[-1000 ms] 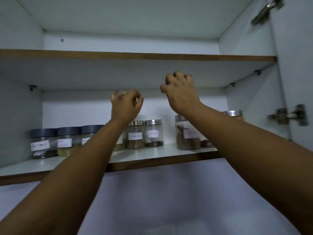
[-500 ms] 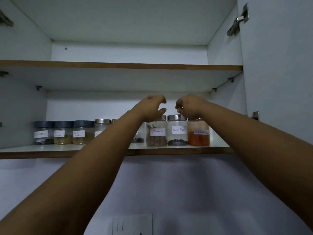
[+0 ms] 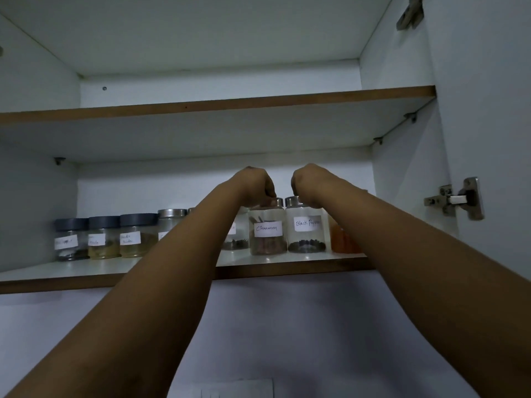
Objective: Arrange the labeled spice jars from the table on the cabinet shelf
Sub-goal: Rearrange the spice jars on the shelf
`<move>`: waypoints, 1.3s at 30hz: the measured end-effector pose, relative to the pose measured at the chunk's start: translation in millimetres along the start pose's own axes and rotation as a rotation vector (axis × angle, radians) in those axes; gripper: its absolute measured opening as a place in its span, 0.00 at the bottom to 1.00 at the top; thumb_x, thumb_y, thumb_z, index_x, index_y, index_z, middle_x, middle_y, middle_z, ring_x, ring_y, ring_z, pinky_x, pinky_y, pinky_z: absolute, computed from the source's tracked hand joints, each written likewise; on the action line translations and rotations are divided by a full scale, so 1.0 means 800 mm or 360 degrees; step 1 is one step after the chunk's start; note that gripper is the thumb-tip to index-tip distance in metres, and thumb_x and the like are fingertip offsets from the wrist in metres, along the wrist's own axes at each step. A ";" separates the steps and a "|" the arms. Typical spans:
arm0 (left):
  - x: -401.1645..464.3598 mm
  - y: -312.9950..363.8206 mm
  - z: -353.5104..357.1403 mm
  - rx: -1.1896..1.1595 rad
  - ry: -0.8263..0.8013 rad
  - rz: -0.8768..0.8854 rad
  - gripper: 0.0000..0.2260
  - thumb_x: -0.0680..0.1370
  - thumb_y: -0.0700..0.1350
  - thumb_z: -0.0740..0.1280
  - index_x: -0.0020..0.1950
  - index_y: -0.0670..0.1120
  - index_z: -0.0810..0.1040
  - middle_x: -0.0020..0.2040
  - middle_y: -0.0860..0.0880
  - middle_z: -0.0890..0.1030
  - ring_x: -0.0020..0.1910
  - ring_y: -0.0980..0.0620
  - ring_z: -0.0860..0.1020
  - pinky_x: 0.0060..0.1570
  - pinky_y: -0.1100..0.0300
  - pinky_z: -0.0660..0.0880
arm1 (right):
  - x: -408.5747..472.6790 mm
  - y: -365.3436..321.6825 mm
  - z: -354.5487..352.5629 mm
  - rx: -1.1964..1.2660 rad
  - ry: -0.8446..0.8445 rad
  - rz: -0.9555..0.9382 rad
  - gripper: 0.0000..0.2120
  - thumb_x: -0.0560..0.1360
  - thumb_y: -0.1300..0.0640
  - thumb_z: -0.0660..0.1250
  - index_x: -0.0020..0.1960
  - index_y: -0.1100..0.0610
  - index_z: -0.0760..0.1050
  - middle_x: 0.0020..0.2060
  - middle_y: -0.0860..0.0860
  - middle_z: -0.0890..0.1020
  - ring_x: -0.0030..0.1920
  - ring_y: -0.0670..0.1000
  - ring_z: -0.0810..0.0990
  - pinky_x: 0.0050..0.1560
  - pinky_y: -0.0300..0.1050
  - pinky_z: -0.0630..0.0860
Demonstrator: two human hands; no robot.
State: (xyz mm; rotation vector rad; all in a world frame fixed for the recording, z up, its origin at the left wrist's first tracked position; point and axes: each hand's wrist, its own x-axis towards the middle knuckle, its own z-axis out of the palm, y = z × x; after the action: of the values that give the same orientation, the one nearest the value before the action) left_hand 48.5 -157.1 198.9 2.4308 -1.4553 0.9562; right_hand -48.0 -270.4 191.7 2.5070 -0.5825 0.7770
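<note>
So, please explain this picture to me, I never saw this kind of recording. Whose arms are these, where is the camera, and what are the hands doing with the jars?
The camera sits on a person's head and looks up into an open cabinet, so the two bare arms belong to that person. There is only this one view. On the lower shelf stands a row of labelled spice jars. The left hand grips the lid of the Cinnamon jar from above. The right hand grips the lid of the Black Pepper jar beside it. Both jars appear to stand on the shelf. Further right an orange-filled jar is half hidden behind the right arm. To the left stand three dark-lidded jars. The upper shelf shows nothing from this angle.
</note>
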 end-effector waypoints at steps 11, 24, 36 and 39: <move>0.067 -0.066 0.057 -0.0098 -0.0089 -0.0021 0.10 0.74 0.46 0.73 0.55 0.47 0.84 0.54 0.50 0.84 0.55 0.51 0.79 0.58 0.57 0.74 | 0.086 -0.034 0.052 -0.0045 -0.0173 0.0174 0.06 0.75 0.66 0.65 0.39 0.62 0.73 0.41 0.55 0.76 0.38 0.51 0.75 0.45 0.43 0.72; 0.091 -0.094 0.095 -0.0367 0.0038 -0.0020 0.09 0.75 0.44 0.72 0.54 0.46 0.85 0.53 0.49 0.84 0.52 0.51 0.81 0.53 0.60 0.75 | 0.103 -0.021 0.120 0.0450 -0.0089 0.0239 0.18 0.79 0.66 0.59 0.68 0.58 0.66 0.63 0.61 0.68 0.56 0.61 0.75 0.50 0.49 0.72; 0.079 -0.088 0.099 -0.0221 0.0263 -0.0026 0.21 0.76 0.52 0.70 0.67 0.48 0.76 0.66 0.48 0.77 0.66 0.48 0.72 0.66 0.54 0.68 | 0.093 -0.039 0.117 0.0688 0.0139 0.0360 0.25 0.80 0.60 0.61 0.74 0.53 0.56 0.67 0.61 0.65 0.59 0.61 0.74 0.52 0.49 0.73; 0.068 -0.079 0.089 -0.0074 0.0423 -0.0078 0.22 0.78 0.55 0.66 0.70 0.49 0.72 0.72 0.46 0.71 0.73 0.45 0.64 0.74 0.44 0.55 | 0.080 -0.051 0.094 0.0660 0.0464 0.0350 0.27 0.78 0.62 0.64 0.73 0.54 0.58 0.68 0.61 0.65 0.59 0.61 0.75 0.50 0.47 0.74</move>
State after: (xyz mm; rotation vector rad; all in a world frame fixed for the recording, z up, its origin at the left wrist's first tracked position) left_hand 150.7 -195.1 187.0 2.1956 -1.3051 1.1679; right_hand 52.6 -293.0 163.3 2.6415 -0.6528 1.4464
